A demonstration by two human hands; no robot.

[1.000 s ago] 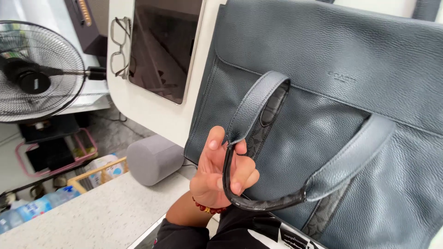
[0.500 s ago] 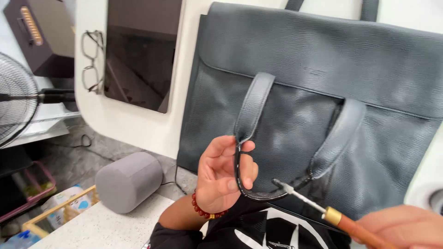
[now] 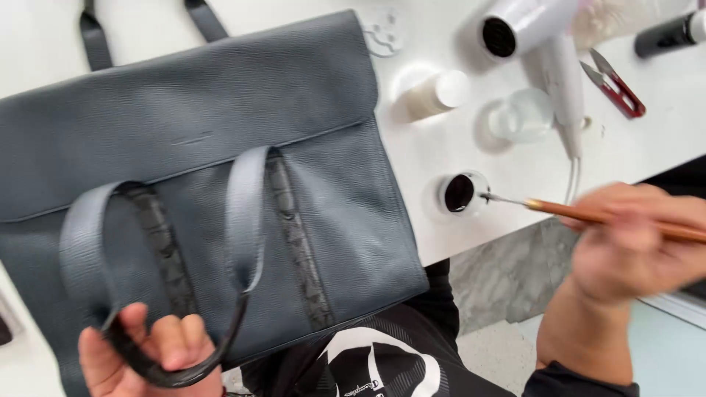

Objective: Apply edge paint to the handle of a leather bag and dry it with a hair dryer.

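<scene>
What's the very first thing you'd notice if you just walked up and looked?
The big dark grey leather bag fills the left side of the white table, and the left hand grips its handle at the bottom. On the right, the right hand points a thin brush at a small pot of black paint, with a white hairdryer behind.

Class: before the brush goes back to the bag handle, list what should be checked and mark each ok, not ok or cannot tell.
1. Handle held in the left hand: ok.
2. Brush gripped in the right hand: ok.
3. Brush tip at the small open jar of dark liquid: ok.
4. Tip loaded with liquid: cannot tell, blurred.
5. Bag lying flat on the white table: not ok, lower edge overhangs.
6. Hair dryer and snips clear of the bag: ok.
</scene>
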